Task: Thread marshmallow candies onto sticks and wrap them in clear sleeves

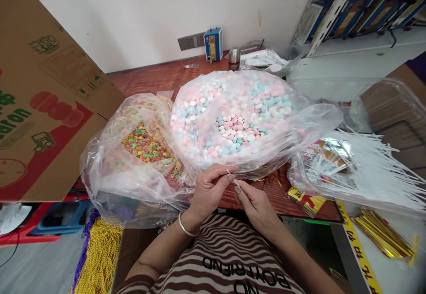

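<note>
My left hand (207,192), with a pale bangle on its wrist, pinches one end of a thin white strand (236,182). My right hand (258,205) pinches it as well, thumb and fingertips together, close beside the left one. Whether the strand is a string or a thin stick is hard to make out. Just beyond my hands lies a big open clear bag of pastel candies (238,129) in pink, white and blue. A second clear bag to its left holds small coloured ring-shaped beads or candies (148,145).
At right, a clear plastic tray (299,186) holds many white strands (376,165) and printed packets (328,158). A yellow packet (306,200) lies by the table edge. A large cardboard box (49,85) stands left. Behind are a blue device (213,44) and a metal cup (234,58).
</note>
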The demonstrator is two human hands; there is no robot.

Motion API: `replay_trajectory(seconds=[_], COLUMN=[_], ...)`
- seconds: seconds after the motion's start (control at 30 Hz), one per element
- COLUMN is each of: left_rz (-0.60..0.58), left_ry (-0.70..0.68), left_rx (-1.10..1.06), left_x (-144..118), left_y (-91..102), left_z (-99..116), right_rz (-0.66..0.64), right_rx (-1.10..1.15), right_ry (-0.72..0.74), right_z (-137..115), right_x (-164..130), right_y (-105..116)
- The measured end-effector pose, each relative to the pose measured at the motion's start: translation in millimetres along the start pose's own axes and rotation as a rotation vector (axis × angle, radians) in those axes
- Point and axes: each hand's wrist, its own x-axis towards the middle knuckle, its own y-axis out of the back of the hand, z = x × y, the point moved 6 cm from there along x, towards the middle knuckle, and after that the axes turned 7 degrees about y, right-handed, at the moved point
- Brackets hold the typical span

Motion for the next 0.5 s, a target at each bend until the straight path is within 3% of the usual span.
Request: replay_trajectory(seconds=[0.17,0.27,0.37,0.43,0.5], left_rz=[0.027,0.094,0.072,-0.013,-0.077], left_ry=[0.078,0.042,-0.036,-0.128,-0.171], left_rx=[-0.025,-0.073,0.039,0.264,0.557], left_x=[3.6,28.3,74.6,105.3,125.9], left_y=[11.8,14.6,1.8,-13.8,-24.3], left_z=[-8.0,-6.1,-5.6,-10.4,-24.5], right_rz=[0.163,0.23,0.285,0.2,0.109], right_rx=[-0.095,-0.305,-0.537,-0.653,-0.715], right_ry=[0.128,0.154,-0.025,-0.18,-0.321], right_z=[-16.0,-20.1,-3.0,16.8,37.8], right_x=[5.5,36.2,82.8,106.8,112.2], right_y=[10.7,30.8,54.7,60.3,60.9])
